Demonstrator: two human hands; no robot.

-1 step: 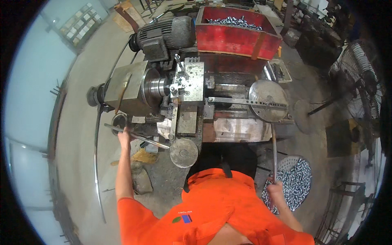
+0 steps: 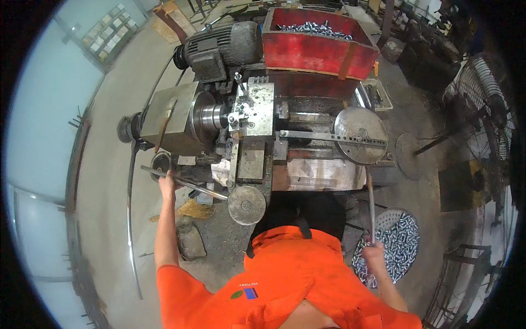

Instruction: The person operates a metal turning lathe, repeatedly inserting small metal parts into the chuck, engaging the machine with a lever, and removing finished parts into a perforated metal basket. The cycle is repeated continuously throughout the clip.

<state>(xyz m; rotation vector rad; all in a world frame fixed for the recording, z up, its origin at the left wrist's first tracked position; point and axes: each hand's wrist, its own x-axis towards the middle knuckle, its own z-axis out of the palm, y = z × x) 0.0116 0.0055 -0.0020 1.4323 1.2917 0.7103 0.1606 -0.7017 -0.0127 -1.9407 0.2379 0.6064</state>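
With its fingers wrapped round, my left hand (image 2: 167,186) holds a long metal lever (image 2: 203,190). That lever runs to a small round metal disc (image 2: 246,206) at the front of a lathe-like machine. On the other side, my right hand (image 2: 373,254) is closed on a second lever (image 2: 371,205), which hangs down from a larger disc (image 2: 353,119) crossed by a perforated flat bar (image 2: 318,135). Between them sits a metal tool block (image 2: 260,107), close to the round spindle nose (image 2: 212,117) of the headstock (image 2: 164,120).
A red bin (image 2: 312,55) of small metal parts stands behind the machine, beside a grey motor (image 2: 230,46). Under my right hand is a round perforated basket (image 2: 390,219) full of shiny metal parts. A fan (image 2: 482,98) stands far right. A brush (image 2: 194,209) lies on the floor.
My right hand and the lower end of its lever have shifted slightly to the right. The left hand keeps its place on its lever.
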